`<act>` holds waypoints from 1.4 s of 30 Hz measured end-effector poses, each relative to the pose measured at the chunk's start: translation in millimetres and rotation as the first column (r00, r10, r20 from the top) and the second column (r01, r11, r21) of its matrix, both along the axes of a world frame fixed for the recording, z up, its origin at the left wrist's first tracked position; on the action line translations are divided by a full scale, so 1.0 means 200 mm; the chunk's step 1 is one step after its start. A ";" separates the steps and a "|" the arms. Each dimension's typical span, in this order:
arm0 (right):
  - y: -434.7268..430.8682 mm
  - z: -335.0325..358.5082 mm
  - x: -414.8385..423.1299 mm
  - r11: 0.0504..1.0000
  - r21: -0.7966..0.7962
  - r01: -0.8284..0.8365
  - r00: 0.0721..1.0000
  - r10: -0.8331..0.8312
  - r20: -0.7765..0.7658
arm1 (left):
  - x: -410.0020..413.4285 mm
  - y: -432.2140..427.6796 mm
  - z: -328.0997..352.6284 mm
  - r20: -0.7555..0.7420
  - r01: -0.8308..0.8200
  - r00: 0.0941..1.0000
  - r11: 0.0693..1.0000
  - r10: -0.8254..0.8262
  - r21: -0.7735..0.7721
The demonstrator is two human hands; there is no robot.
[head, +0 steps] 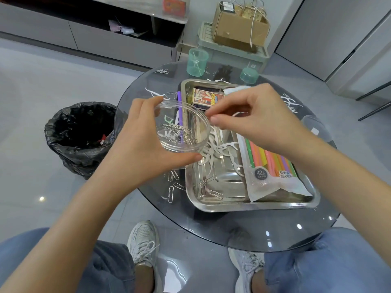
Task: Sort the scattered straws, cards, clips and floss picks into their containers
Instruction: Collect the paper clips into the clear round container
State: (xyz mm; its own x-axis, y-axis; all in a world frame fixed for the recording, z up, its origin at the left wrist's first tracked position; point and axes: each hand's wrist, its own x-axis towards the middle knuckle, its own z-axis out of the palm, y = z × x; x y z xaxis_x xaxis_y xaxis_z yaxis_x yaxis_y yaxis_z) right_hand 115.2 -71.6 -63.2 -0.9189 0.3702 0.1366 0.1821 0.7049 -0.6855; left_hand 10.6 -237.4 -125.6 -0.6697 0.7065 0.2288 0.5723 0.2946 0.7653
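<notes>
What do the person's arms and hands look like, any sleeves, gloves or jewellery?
The left forearm and right forearm are bare to the frame edge; no sleeves show. The left hand and right hand wear no gloves, rings, watch or bracelet. The visible nails are short and unpainted.

Soft, even indoor light fills the scene, bright overall, with only faint shadows. Small white glints sit on the glass table (pixel 275 235) and the glossy floor (pixel 42 198), and pale reflections streak the steel tray (pixel 211 206) and the rim of the clear dish (pixel 179 148). The wide lens bends straight lines near the edges; the right hand (pixel 258 119) looks slightly smeared
</notes>
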 end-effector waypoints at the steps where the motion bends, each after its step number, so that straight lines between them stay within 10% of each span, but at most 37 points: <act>1: 0.01 -0.02 0.03 1.000 0.015 0.005 0.999 -0.006 0.042 | 0.00 0.00 0.00 -0.002 -0.001 1.000 1.000 0.001 -0.002; 7: 0.04 -0.22 0.19 0.968 0.174 -0.180 0.753 0.022 0.657 | 0.00 0.00 0.01 -0.027 -0.011 1.000 1.000 0.010 -0.013; 33: -0.17 -0.35 0.00 0.845 0.413 -0.341 0.822 0.054 0.568 | -0.01 0.00 -0.01 -0.037 -0.019 0.999 1.000 0.019 -0.013; 42: -0.08 -0.33 0.07 0.958 0.267 -0.104 0.887 -0.032 0.460 | -0.02 0.00 -0.01 -0.025 -0.028 0.999 1.000 0.028 0.003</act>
State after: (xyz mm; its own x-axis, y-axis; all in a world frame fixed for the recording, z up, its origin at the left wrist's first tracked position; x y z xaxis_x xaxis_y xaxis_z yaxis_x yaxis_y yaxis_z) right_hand 129.8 -87.8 -128.7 -0.9150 0.3454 -0.2086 0.3967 0.8645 -0.3086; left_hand 6.6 -238.3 -127.4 -0.6835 0.6866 0.2479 0.5827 0.3087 0.7517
